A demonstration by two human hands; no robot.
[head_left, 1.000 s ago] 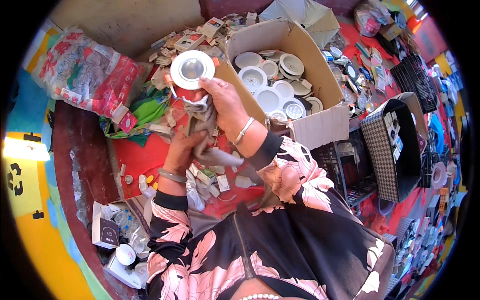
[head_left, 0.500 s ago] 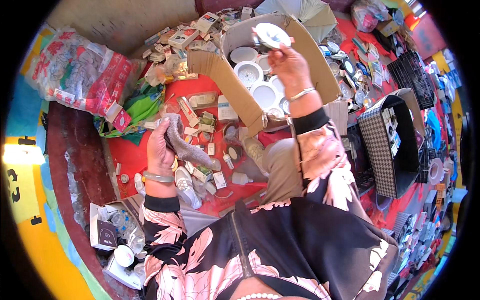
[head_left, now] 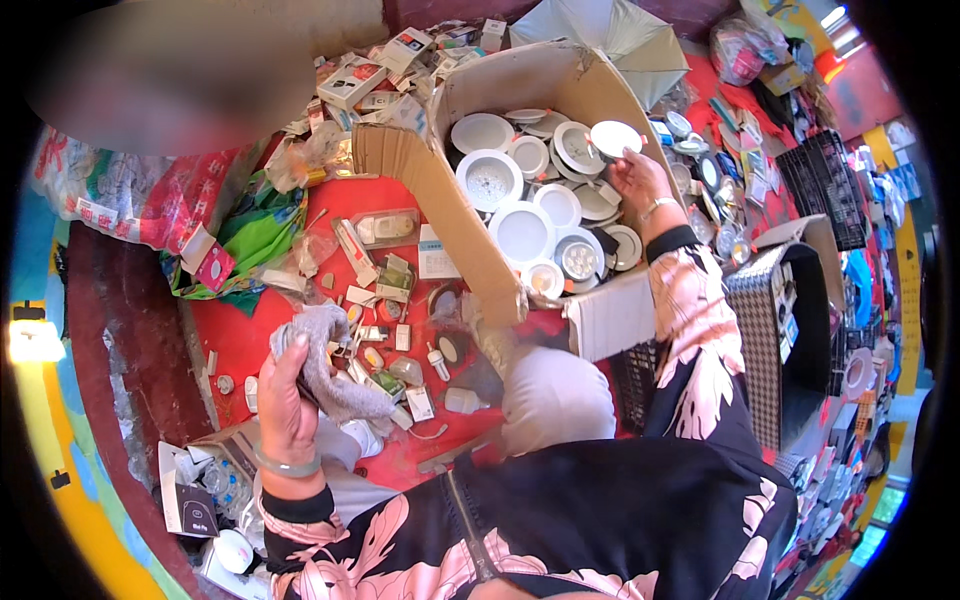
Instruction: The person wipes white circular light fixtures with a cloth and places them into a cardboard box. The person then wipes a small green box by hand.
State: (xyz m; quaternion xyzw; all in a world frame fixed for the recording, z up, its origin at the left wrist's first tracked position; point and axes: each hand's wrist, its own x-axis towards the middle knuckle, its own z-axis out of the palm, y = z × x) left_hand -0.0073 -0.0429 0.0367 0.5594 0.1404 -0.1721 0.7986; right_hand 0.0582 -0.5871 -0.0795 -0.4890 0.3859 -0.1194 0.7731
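Note:
At the right wall of a cardboard box (head_left: 458, 225), my right hand (head_left: 641, 184) pinches the edge of a round white downlight (head_left: 616, 139). The lamp is tilted over the pile inside. Several other round white downlights fill the box, among them a large flat one (head_left: 522, 232) and one with small lenses (head_left: 579, 259). My left hand (head_left: 288, 408) is closed on a grey cloth (head_left: 345, 365), which hangs over the fingers toward the right. It is held above the red floor covering, left of the box and apart from it.
Small boxes, bulbs and packets lie on the red covering (head_left: 400, 190). A houndstooth bin (head_left: 760, 335) and a black crate (head_left: 820, 185) stand at right. A big plastic bag (head_left: 130, 195) lies far left. An open carton (head_left: 187, 500) sits lower left.
My right hand has brought the downlight from above the box's far side down and to the right, against the right wall. My left hand has lowered leftward with the cloth.

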